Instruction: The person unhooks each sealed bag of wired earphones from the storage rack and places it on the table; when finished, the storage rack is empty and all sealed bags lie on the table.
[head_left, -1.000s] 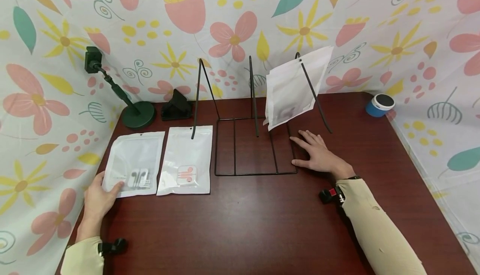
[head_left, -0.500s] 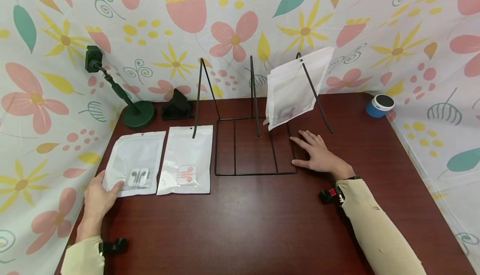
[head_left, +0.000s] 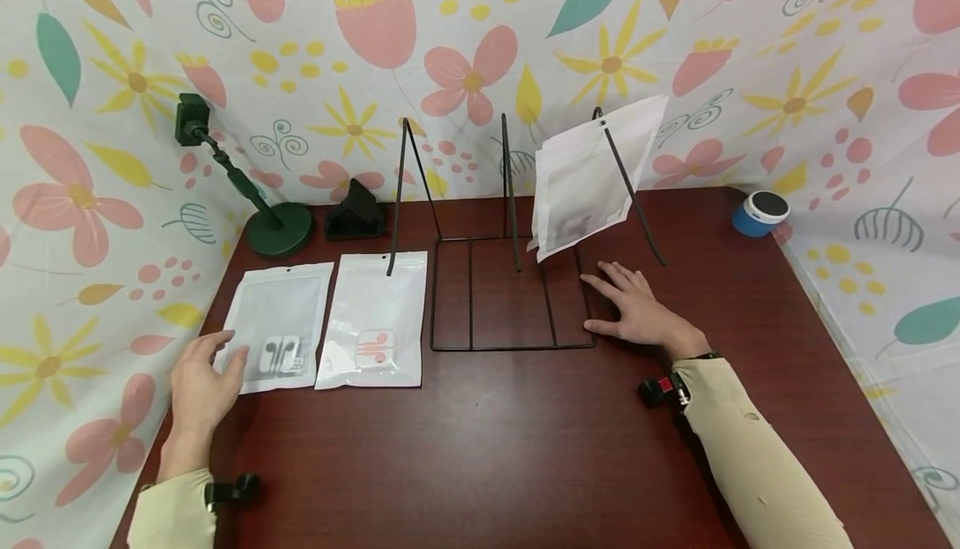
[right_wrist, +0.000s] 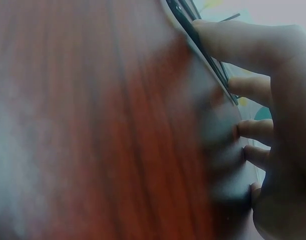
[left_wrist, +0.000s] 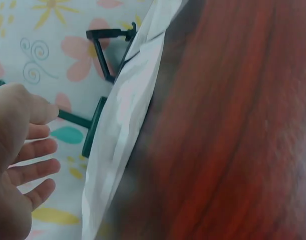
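Observation:
My left hand (head_left: 204, 382) hovers at the lower left corner of a white zip pouch (head_left: 279, 307) with grey earphones pictured behind its window; thumb and fingers are apart and hold nothing. In the left wrist view the same hand (left_wrist: 22, 155) has its fingers spread beside the pouch's raised-looking edge (left_wrist: 123, 115). A second white pouch (head_left: 375, 307) with a pink earphone print lies to its right. My right hand (head_left: 636, 306) rests on the table with fingers spread, thumb and index fingertips at the right side of a black wire rack (head_left: 512, 349).
White pouches (head_left: 588, 182) hang on the rack's right-hand prong. One left prong (head_left: 396, 199) overlaps the second pouch in the head view. Behind stand a dark green stand (head_left: 279, 231) and a black holder (head_left: 356, 214). A blue and white cylinder (head_left: 761, 214) sits at the back right.
My left hand has let go of the left pouch's lower corner, its fingers lifting and spreading. The pouch's left edge now shows straighter. My right hand and the rack have not moved.

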Demonstrator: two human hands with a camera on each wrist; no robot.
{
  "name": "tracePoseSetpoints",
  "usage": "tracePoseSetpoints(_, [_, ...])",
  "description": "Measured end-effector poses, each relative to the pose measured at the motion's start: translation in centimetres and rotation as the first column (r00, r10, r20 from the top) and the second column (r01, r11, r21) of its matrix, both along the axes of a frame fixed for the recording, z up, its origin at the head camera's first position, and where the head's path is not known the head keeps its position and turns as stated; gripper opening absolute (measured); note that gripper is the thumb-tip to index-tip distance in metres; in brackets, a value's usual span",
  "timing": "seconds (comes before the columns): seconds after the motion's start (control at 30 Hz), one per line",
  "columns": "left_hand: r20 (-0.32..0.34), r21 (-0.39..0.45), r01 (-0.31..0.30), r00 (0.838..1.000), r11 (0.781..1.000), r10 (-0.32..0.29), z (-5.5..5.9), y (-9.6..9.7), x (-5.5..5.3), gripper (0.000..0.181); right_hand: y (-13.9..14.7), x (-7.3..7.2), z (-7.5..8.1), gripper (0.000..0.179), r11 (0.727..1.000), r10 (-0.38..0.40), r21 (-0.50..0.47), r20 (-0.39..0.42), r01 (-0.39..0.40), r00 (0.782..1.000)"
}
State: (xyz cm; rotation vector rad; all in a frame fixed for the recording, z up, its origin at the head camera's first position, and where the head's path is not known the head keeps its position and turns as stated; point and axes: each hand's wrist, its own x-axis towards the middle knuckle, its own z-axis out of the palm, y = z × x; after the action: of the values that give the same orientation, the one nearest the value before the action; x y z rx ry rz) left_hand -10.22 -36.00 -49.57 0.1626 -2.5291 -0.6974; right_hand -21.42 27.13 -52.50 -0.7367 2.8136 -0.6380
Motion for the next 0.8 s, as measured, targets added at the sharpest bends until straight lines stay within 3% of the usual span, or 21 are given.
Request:
tracePoseSetpoints(0.5, [0.037, 0.036, 0.149, 0.988, 0.988, -0.150, 0.6, 2.3, -2.2, 0.035, 0.0, -0.1, 0.0, 0.080, 1.000, -0.003, 0.004, 0.006, 0.003, 1.000])
tracePoseSetpoints(0.8, [0.015, -0.005, 0.295, 0.955, 0.955, -0.295, 0.7, 4.3, -3.8, 0.042, -0.1, 0.0, 0.2, 0.080, 1.000, 0.003, 0.012, -0.012, -0.002, 1.000])
